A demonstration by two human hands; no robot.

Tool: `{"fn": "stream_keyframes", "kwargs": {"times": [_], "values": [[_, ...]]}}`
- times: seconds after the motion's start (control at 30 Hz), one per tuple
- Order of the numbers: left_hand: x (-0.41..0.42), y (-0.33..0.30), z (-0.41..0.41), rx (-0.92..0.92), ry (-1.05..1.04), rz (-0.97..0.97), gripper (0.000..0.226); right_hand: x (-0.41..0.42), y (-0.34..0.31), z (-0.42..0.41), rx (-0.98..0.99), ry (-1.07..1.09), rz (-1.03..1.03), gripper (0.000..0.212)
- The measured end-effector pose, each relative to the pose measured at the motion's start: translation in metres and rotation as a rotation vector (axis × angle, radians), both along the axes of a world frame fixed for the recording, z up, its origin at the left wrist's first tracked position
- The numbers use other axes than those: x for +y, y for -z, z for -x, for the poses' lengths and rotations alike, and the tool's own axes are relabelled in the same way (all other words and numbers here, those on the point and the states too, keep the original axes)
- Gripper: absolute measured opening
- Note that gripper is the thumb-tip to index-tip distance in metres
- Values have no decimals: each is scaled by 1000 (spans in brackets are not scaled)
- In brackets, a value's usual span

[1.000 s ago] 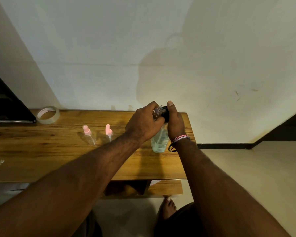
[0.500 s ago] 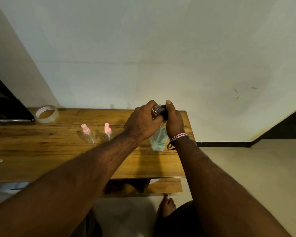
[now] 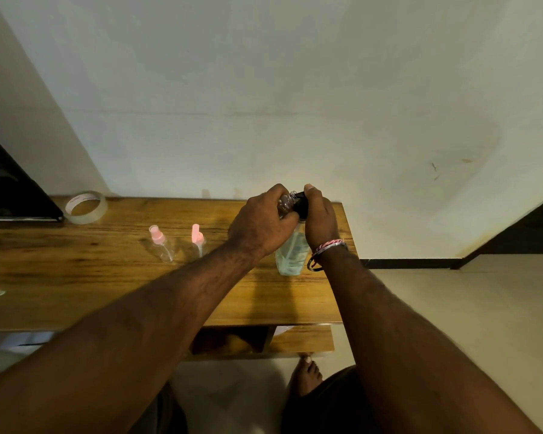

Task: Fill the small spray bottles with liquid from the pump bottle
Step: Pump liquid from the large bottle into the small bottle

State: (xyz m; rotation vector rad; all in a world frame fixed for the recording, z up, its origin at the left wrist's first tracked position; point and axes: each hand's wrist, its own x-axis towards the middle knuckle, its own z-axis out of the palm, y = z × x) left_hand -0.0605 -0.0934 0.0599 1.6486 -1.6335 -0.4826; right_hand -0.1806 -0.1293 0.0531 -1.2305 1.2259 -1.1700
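Head view. The left hand (image 3: 264,223) curls around a small clear spray bottle (image 3: 286,204), holding its open neck against the black pump head (image 3: 301,205) of the pump bottle (image 3: 290,253). The right hand (image 3: 318,219) wraps the pump head, index finger on top. The pump bottle stands near the right edge of the wooden table (image 3: 76,277). Two pink-capped spray bottles (image 3: 160,245) (image 3: 198,242) stand mid-table; a tape roll (image 3: 86,206) lies at the back edge.
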Motion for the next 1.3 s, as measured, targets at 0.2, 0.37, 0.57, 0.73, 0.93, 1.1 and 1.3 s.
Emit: {"fn": "stream_keyframes", "kwargs": {"times": [0.2, 0.37, 0.57, 0.73, 0.93, 1.1, 1.3], "values": [[0, -1, -2, 2, 9, 11, 20, 3, 4, 0, -10, 7, -5, 46], [1, -4, -2, 17, 14, 18, 21, 3, 1, -1, -19, -1, 0, 47], [0, -3, -1, -1, 10, 16, 23, 2, 4, 0, 0, 10, -3, 49], [0, 1, -2, -23, 2, 14, 24, 2, 2, -3, 36, 13, 14, 50], [-1, -2, -4, -24, 24, 22, 22, 2, 6, 0, 7, 4, 8, 46], [-2, -3, -5, -26, 27, 29, 22, 4, 4, -1, 12, 4, 3, 48], [-2, 1, -3, -29, 21, 30, 23, 3, 3, -1, 17, 11, -1, 49]]}}
